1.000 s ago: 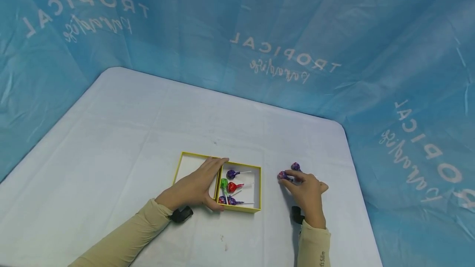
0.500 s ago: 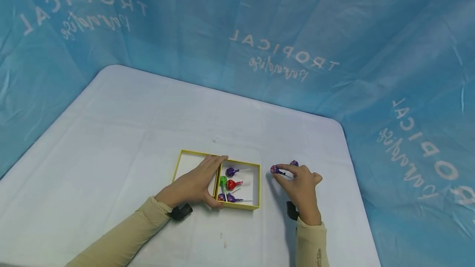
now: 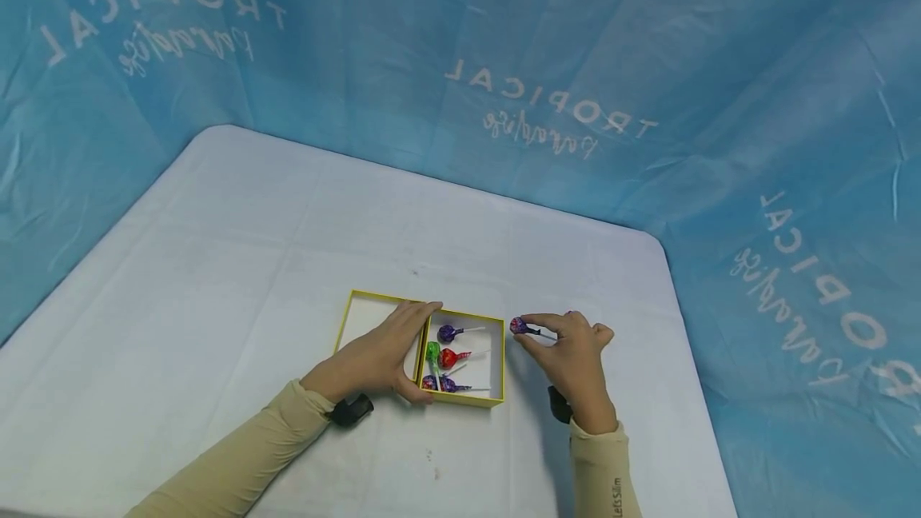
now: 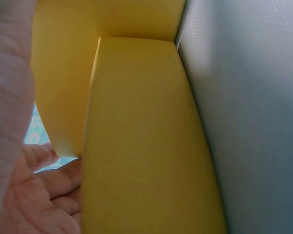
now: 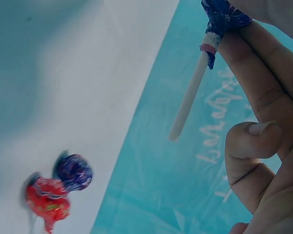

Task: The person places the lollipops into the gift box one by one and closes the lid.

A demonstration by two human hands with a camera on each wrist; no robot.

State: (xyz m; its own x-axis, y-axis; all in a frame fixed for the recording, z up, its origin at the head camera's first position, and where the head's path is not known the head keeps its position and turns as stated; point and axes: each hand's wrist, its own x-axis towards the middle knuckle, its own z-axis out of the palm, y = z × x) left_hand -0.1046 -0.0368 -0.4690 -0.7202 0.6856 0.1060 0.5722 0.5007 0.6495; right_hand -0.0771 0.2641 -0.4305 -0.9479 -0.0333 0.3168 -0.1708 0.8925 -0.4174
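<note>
The right hand (image 3: 568,348) has swung leftward over the past second, bringing a round lollipop in a shiny blue-purple and red wrapper (image 3: 519,326) from well apart to just beside the rim of a yellow-walled cardboard box with a white interior (image 3: 464,402). Seen from the head, the lollipop now sits at about two o'clock from the box's centre, its white stick pointing back toward four o'clock. Thumb and fingers pinch the wrapped ball, so little sideways gap remains, though it is not yet over the rim.

The left hand (image 3: 381,354) has kept its place at nine o'clock, gripping the box across its left side, fingers at the far wall and thumb at the near one. Beneath it, a white tray with a yellow rim (image 3: 368,316) adjoins the box. Inside the box lie a purple lollipop (image 3: 449,333) toward eleven o'clock, a green lollipop (image 3: 432,352) and a red lollipop (image 3: 449,358) near nine, and purple ones overlapping toward seven (their exact number is hard to read).

The right wrist view shows a blue-purple ball (image 5: 74,172) and a red-wrapped lollipop (image 5: 48,199) on the white cloth; from the head, the right hand hides nearly all of that patch. The left wrist view is mostly yellow cardboard, cutting off the fingertips.
</note>
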